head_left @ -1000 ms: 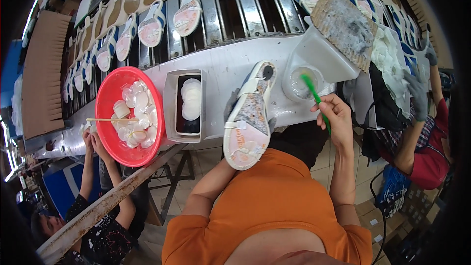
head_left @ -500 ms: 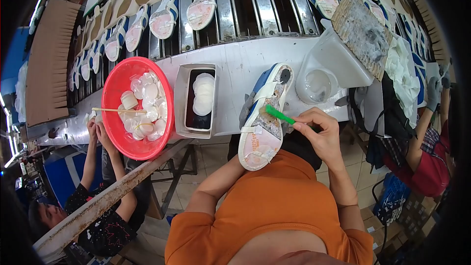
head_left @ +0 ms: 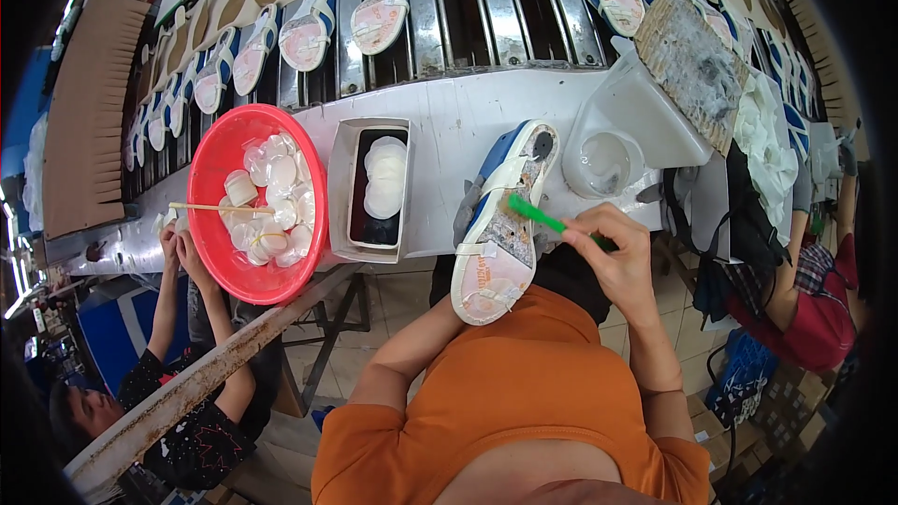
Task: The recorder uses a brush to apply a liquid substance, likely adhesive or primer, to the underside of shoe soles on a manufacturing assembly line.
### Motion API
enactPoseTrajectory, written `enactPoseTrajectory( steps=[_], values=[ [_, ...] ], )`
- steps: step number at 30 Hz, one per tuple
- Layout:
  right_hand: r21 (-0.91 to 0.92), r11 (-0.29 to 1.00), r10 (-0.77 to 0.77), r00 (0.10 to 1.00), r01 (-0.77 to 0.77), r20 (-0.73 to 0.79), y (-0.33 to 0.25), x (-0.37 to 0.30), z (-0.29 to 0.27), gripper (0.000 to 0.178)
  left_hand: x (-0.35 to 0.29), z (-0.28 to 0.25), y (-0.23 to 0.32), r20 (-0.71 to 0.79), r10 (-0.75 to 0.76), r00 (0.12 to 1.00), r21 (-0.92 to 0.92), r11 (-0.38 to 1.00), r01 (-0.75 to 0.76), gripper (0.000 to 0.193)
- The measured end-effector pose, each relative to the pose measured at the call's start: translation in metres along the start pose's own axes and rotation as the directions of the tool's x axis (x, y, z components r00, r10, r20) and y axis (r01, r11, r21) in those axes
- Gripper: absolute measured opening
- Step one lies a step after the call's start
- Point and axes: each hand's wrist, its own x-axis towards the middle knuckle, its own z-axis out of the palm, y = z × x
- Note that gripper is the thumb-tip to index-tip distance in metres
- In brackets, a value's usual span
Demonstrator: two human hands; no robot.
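An upturned white and blue sandal (head_left: 486, 285) is in front of me, its underside showing and its heel end pointing away over the table. My left hand (head_left: 464, 215), in a grey glove, grips it from the left side and beneath. Most of that hand is hidden by the sandal; only grey fingers show at its left edge. In my bare right hand (head_left: 613, 248), pinched between thumb and fingers, is a green-handled brush (head_left: 538, 216). Its bristle end touches the rough middle part of the sandal's underside.
Left on the white table (head_left: 440, 112) stand a red basin (head_left: 323, 215) of white discs with a thin stick across it, and an open box (head_left: 340, 196). A translucent container (head_left: 655, 117) is right, under a crusted board (head_left: 692, 65). Sandals (head_left: 379, 19) line the rollers behind. People work on both sides.
The brush has shifted very slightly on the sandal's underside, with its handle a little lower on the right. Both hands keep their hold. The sandals on the rollers have moved slightly left.
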Motion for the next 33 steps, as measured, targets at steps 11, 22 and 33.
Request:
enactPoseTrajectory(
  steps=[11,22,33],
  values=[
    [-0.076,0.994,-0.078,0.997,0.076,-0.02,0.005,0.009,0.0,0.007,0.003,0.019,0.005,0.005,0.035,0.999,0.036,0.999,-0.035,0.06],
    [-0.415,0.91,-0.094,0.968,-0.012,-0.233,0.016,0.039,-0.002,0.009,0.003,0.019,0.005,0.035,-0.1,0.994,-0.118,0.988,0.103,0.063],
    [-0.439,0.899,-0.14,0.943,-0.008,-0.303,0.025,0.049,-0.002,0.013,0.003,0.034,0.003,0.038,-0.016,0.999,0.096,0.995,0.012,0.067]
  ],
)
